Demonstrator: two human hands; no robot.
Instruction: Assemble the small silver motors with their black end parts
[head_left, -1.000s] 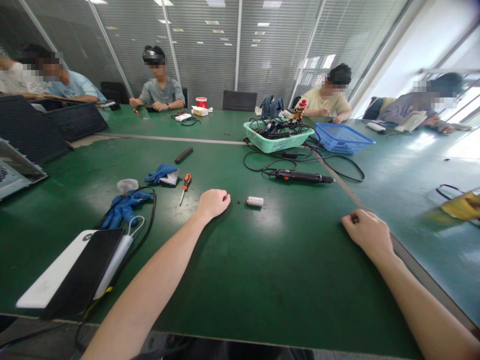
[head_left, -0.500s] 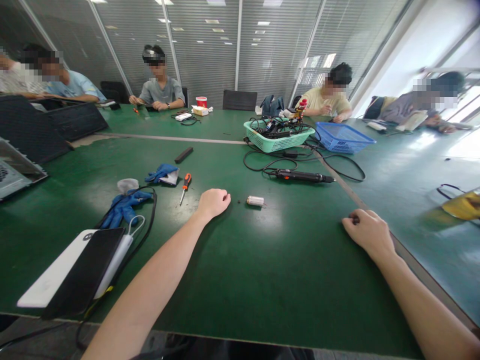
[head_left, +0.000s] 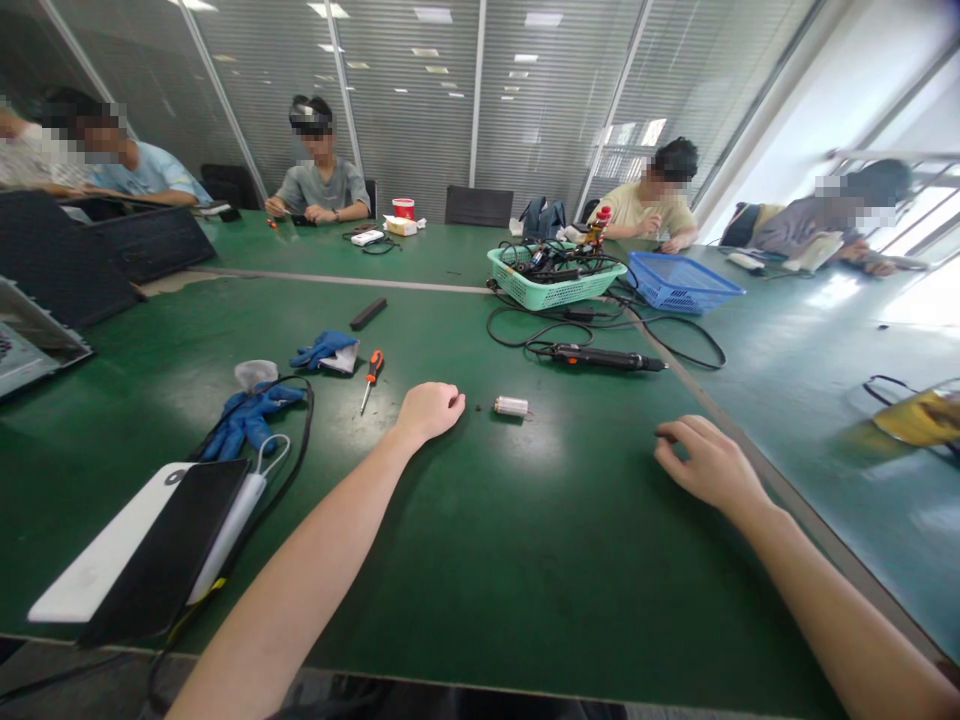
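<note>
My left hand (head_left: 429, 410) rests on the green table (head_left: 525, 540) as a loose fist, with nothing visible in it. A small white cylinder (head_left: 511, 405) lies just right of it, with tiny dark specks between them. An orange-handled screwdriver (head_left: 370, 372) lies to its left. My right hand (head_left: 705, 465) hovers low over the table with fingers curled and pinched on a small dark item I cannot make out, left of the seam between tables.
Blue gloves (head_left: 251, 415) and a cable lie at the left, beside a white power bank under a black phone (head_left: 142, 545). A corded electric screwdriver (head_left: 600, 355), a green basket (head_left: 555, 285) and a blue basket (head_left: 682, 280) sit further back. Several people sit round the far side.
My right hand has moved left, away from the table seam, with its fingers now reaching out further. My left hand has stayed put.
</note>
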